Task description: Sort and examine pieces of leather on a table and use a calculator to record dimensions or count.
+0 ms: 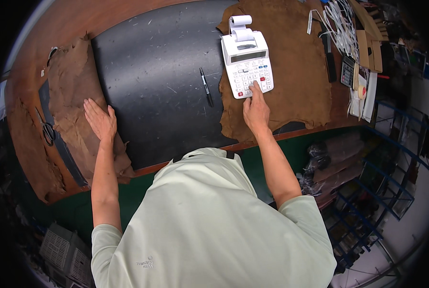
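Note:
A white printing calculator with a paper roll at its top sits on a brown leather hide, right of the middle. My right hand reaches its lower keys, a finger extended onto the keypad and the other fingers partly curled; nothing shows in its grasp. On the left, my left hand lies flat with fingers stretched out on a folded brown hide. Between the hands, a black pen rests on the black mat.
Scissors lie left of the folded hide, near another leather strip. At the right are a bundle of white strips, a small dark calculator, a cardboard box and a tape roll. Wrapped rolls stand below the table's edge.

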Action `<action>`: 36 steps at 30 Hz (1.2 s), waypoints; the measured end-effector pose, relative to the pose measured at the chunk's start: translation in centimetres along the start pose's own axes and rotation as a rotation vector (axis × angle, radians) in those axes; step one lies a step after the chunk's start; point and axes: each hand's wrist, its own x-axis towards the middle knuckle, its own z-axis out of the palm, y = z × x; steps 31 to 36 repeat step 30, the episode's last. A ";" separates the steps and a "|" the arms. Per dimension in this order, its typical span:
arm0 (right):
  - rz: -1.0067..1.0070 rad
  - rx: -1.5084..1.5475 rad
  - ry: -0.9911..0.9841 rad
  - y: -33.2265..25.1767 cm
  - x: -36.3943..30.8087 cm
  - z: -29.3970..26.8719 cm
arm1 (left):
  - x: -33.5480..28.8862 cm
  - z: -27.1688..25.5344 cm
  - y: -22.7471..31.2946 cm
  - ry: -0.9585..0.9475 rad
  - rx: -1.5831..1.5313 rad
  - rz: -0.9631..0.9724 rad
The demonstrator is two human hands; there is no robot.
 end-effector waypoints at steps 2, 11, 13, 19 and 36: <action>-0.018 0.009 -0.030 -0.6 0.8 0.1 | 0.1 0.0 0.1 -0.004 0.001 -0.001; 0.083 -0.010 0.053 0.7 0.4 0.2 | -0.1 0.1 0.1 0.026 0.006 0.011; 0.108 -0.032 0.059 1.8 0.0 0.4 | -0.1 -0.1 0.2 0.020 0.012 0.012; 0.147 -0.028 0.109 3.2 -0.4 0.4 | 0.3 0.0 0.4 0.004 0.005 0.008; 0.070 0.231 0.136 0.5 1.0 0.7 | 6.1 -6.8 0.1 -0.308 0.188 -0.398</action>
